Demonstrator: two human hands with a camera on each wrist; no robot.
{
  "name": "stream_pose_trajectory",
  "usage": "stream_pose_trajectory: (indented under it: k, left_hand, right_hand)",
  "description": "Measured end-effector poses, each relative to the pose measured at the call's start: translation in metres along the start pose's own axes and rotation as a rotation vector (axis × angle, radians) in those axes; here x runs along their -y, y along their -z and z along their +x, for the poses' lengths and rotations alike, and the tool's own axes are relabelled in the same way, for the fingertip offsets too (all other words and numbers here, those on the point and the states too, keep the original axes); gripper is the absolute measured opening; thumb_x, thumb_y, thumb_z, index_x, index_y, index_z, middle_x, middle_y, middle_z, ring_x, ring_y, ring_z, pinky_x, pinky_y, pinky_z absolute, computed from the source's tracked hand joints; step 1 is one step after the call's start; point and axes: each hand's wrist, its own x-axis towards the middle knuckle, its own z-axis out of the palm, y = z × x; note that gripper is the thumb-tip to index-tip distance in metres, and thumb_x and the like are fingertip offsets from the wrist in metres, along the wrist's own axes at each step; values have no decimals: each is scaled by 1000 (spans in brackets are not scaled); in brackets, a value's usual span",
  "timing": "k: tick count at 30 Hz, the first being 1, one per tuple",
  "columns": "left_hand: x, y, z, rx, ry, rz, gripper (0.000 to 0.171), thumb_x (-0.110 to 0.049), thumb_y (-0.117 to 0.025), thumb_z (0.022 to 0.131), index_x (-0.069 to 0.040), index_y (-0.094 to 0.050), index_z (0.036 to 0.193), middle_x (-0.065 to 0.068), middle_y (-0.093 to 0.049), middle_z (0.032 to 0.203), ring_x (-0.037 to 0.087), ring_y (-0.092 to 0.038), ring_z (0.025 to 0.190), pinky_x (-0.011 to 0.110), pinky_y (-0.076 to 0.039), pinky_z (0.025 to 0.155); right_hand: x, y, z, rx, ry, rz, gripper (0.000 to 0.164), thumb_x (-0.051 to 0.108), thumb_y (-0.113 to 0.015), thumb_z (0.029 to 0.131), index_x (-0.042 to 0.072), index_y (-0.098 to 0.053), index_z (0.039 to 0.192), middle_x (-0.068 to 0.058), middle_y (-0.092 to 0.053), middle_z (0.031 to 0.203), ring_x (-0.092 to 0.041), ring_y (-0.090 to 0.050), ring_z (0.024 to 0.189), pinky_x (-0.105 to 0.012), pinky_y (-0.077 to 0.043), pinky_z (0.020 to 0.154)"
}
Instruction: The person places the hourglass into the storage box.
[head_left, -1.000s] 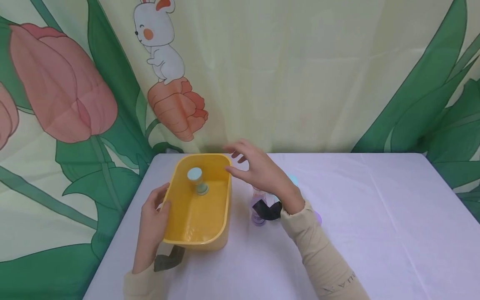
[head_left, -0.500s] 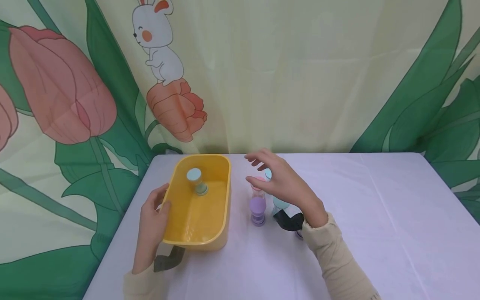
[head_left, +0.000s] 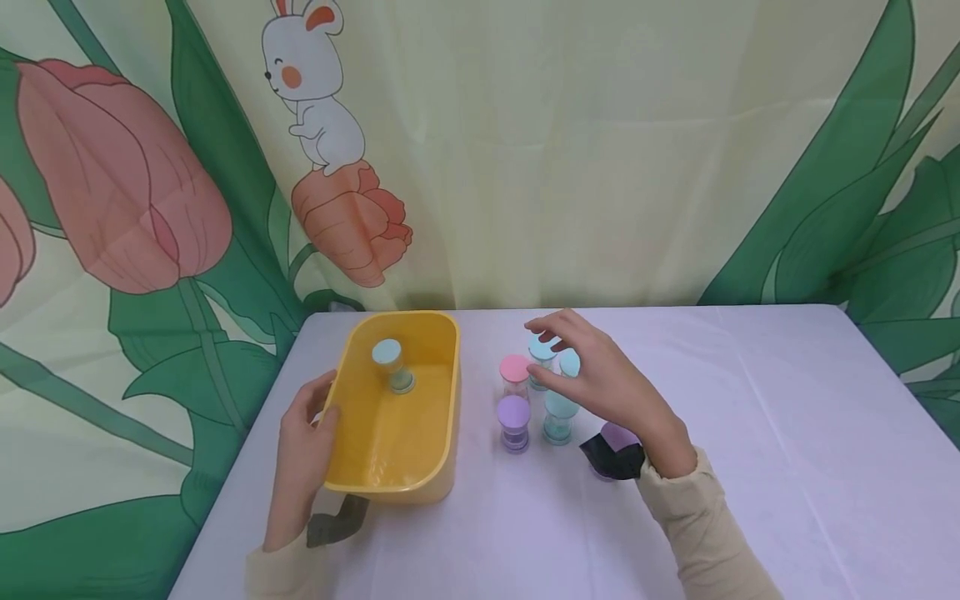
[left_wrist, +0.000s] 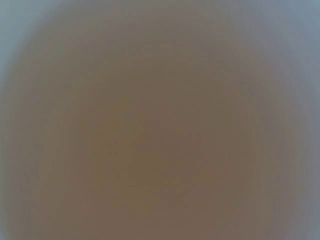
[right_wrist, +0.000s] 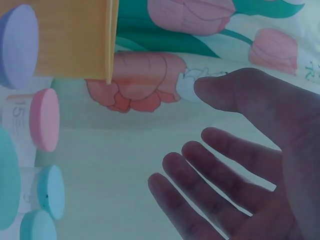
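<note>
My left hand grips the left rim of a yellow bin, in which one sand timer with a pale blue cap stands. Its wrist view is a brown blur. Relaxed and slightly bent, the fingers of my right hand hold nothing over several sand timers. A pink-capped timer and a purple-capped timer stand to its left. Blue-green timers are close under the hand, which partly hides those behind. Another purple timer is mostly covered by the black wrist strap. A "15" shows beside the pink cap.
A white cloth covers the table. Behind its far edge hangs a pale curtain printed with tulips, leaves and a rabbit on a carrot. The bin stands left of the loose timers.
My right hand has moved right, from the bin's right rim to over the timers, bringing more of them into sight. The left hand and the bin have stayed in place.
</note>
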Motion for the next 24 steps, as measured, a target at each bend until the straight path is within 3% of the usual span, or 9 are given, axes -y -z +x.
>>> stream_pose_trajectory:
  k: [5, 13, 24]
  left_hand:
    - [0, 0, 0, 2, 9, 12, 49, -20, -41, 104, -17, -37, 152, 10, -48, 148, 28, -53, 124, 42, -48, 102]
    - [1, 0, 1, -7, -16, 4, 47, -19, -42, 103, -16, -42, 150, 9, -52, 144, 26, -53, 124, 7, -43, 82]
    - [3, 0, 1, -10, -16, -15, 47, -19, -43, 103, -17, -40, 150, 10, -51, 144, 27, -53, 123, 4, -42, 79]
  right_hand:
    - [-8, 1, -8, -3, 6, 6, 40, 17, -74, 88, 13, -61, 126, 3, -61, 121, -13, -63, 101, -35, -54, 90]
    - [-22, 5, -24, 2, -12, -15, 40, 16, -75, 87, 13, -61, 125, 3, -60, 121, -21, -65, 101, -42, -54, 88]
    - [-33, 8, -40, 24, -10, -85, 42, 16, -77, 85, 11, -62, 124, 0, -62, 117, -20, -64, 102, -39, -54, 88]
